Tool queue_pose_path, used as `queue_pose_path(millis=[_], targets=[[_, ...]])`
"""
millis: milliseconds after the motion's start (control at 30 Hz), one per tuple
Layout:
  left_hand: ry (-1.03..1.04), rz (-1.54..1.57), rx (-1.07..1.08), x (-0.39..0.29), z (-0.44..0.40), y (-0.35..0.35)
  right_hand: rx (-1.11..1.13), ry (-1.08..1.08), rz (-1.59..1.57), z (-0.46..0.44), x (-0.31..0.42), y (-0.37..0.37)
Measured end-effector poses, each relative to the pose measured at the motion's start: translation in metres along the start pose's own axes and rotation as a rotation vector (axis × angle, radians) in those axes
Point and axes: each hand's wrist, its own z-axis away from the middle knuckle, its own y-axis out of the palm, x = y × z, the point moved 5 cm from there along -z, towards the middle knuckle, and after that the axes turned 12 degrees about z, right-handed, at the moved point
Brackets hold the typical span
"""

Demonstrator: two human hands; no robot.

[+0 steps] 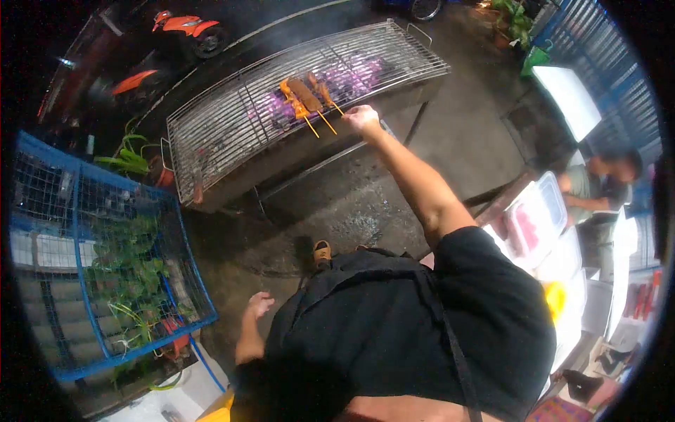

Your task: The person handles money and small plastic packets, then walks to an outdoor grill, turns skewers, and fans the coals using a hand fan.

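Over the near edge of the grill, my right hand (362, 118) is closed, its fingers pinching the stick end of the rightmost meat skewer (321, 91). Beside that skewer lie a flat brown skewer (302, 93) and an orange-glazed skewer (294, 100), their sticks jutting out toward me. All of them rest on the wire grate (225, 133), above coals that glow purple-white. My left hand (260, 304) hangs low at my side, away from the grill, fingers loosely apart and with nothing visible in it.
On the right, a table carries a plastic container of pink-red food (524, 224); a person (598, 186) sits beyond it. A blue wire-mesh fence (77, 260) with plants stands on the left. An orange motorcycle (188, 28) is parked behind the grill. The concrete floor looks wet.
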Motion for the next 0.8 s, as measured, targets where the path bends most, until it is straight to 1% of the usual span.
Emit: queue_pose_path(millis=[33,67,100,133,200,233,267,300,333,400,467,533,567,600,633,667,700,733,767,800], targets=[[-0.095,0.042,0.056,-0.003,-0.003,-0.009,0.062,0.061,-0.065,-0.006,-0.009,0.013],[-0.188,0.084,0.112,-0.001,-0.007,-0.019,0.059,0.066,-0.062,-0.005,-0.010,0.013],[0.040,-0.236,-0.030,0.009,-0.038,-0.044,0.020,0.051,0.029,-0.002,-0.007,0.011],[0.043,-0.239,-0.027,0.001,-0.040,-0.050,-0.017,0.034,0.119,-0.001,-0.005,0.010],[-0.061,-0.195,-0.120,-0.031,-0.040,-0.074,-0.053,0.011,0.171,-0.003,-0.002,0.015],[-0.058,-0.197,-0.120,-0.046,-0.042,-0.079,-0.087,-0.016,0.224,-0.005,0.000,0.016],[-0.086,-0.190,-0.049,-0.059,-0.045,-0.076,-0.091,-0.014,0.224,-0.007,-0.001,0.016],[-0.114,-0.183,0.023,-0.072,-0.047,-0.069,-0.022,0.007,0.201,-0.009,-0.004,0.019],[-0.110,-0.186,0.022,-0.085,-0.050,-0.064,0.046,0.027,0.176,-0.010,-0.005,0.022],[0.100,-0.549,0.074,-0.118,-0.056,-0.041,-0.307,-0.056,0.299,0.024,0.026,-0.009],[0.062,-0.390,0.137,-0.133,-0.055,-0.010,-0.295,-0.245,0.294,0.038,0.053,-0.015],[0.343,-0.496,0.229,-0.134,-0.084,0.022,-0.129,-0.247,0.335,0.027,0.051,0.008],[0.342,-0.500,0.233,-0.149,-0.059,0.031,-0.195,-0.208,0.349,0.022,0.046,0.021],[0.295,-0.434,0.286,-0.188,-0.003,0.039,-0.197,-0.205,0.351,0.020,0.045,0.024],[0.250,-0.366,0.337,-0.210,0.028,0.043,-0.197,-0.209,0.374,0.019,0.046,0.026],[0.252,-0.366,0.339,-0.209,0.025,0.042,-0.195,-0.214,0.397,0.022,0.052,0.024],[0.308,-0.329,0.319,-0.205,0.020,0.041,-0.166,0.009,0.280,0.022,0.048,0.021],[0.332,-0.307,0.312,-0.197,0.010,0.040,-0.163,0.010,0.282,0.019,0.046,0.022],[0.356,-0.286,0.305,-0.189,0.000,0.040,-0.119,-0.037,0.326,0.015,0.043,0.027],[0.341,-0.336,0.244,-0.175,-0.021,0.033,-0.076,-0.083,0.369,0.013,0.041,0.033]])
